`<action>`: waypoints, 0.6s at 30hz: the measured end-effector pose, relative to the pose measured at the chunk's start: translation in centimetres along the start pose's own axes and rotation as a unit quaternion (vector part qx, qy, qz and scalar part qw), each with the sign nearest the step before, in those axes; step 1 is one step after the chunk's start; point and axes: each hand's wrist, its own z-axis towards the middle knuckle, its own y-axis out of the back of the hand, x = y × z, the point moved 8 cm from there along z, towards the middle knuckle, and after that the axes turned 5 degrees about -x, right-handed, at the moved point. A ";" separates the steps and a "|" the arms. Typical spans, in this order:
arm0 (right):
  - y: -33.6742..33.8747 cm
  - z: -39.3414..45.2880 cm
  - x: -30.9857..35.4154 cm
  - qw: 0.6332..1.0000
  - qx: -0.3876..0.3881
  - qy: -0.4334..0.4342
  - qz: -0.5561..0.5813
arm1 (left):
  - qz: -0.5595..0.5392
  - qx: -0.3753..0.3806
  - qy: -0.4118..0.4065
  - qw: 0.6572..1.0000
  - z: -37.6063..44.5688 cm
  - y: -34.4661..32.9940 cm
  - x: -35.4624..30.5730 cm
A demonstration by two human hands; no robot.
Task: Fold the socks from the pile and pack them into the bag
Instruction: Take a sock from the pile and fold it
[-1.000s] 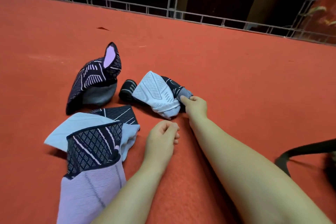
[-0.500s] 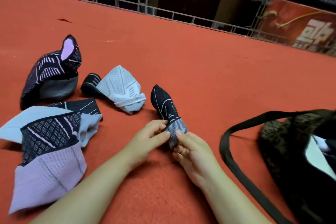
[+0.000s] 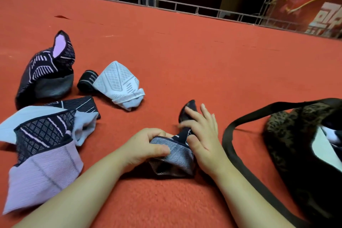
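Note:
A black sock with a grey ribbed cuff (image 3: 174, 157) lies on the red carpet in front of me. My left hand (image 3: 146, 146) pinches the grey cuff at its near end. My right hand (image 3: 201, 133) lies over the black foot part, fingers spread, pressing it down; the toe sticks out beyond the fingertips. A white sock (image 3: 120, 83) with a black one under it lies further left. A black and lilac sock (image 3: 48, 68) stands bunched at the far left. A heap of lilac, black and pale blue socks (image 3: 42, 144) lies at the near left. The dark leopard-print bag (image 3: 299, 144) sits open at the right.
The bag's black strap (image 3: 238, 155) loops over the carpet just right of my right wrist. A metal truss rail (image 3: 166, 3) marks the carpet's far edge, with a red banner (image 3: 311, 11) behind it at the top right.
The black sock was pulled out of the pile toward me. My left hand took hold of its cuff and my right hand moved up over the foot part. The view shifted right, showing the bag.

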 end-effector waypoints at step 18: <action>-3.2 -1.2 -4.7 0.820 -0.019 -0.360 0.444 | -0.064 -0.357 -0.026 0.932 0.1 7.8 0.8</action>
